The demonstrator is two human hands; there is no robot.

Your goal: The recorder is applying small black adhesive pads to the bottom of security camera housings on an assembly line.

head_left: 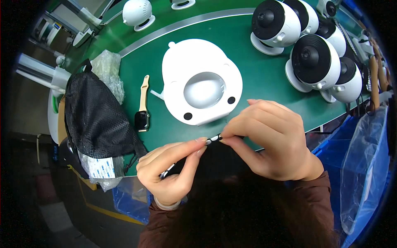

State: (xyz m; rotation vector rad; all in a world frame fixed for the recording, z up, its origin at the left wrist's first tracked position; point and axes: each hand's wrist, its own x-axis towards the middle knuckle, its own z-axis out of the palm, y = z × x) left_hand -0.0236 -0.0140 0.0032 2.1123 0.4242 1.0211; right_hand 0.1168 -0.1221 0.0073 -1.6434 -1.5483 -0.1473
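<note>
Close to the table's near edge, my left hand and my right hand pinch a small black-and-white strip between thumbs and fingertips. Its white patches look like rounded pads. Another stretch of black-and-white material shows inside my left palm; I cannot tell whether it is the same piece. Just beyond my fingers lies a white rounded plastic housing with a large oval hollow. Two black round pads sit on its near side, one at left and one at right.
Left of the housing lies a watch with a pale strap. A black mesh bag and bubble wrap are at the left edge. Several white-and-black round devices crowd the right. A moving-belt-like green strip runs behind. Blue bins stand below right.
</note>
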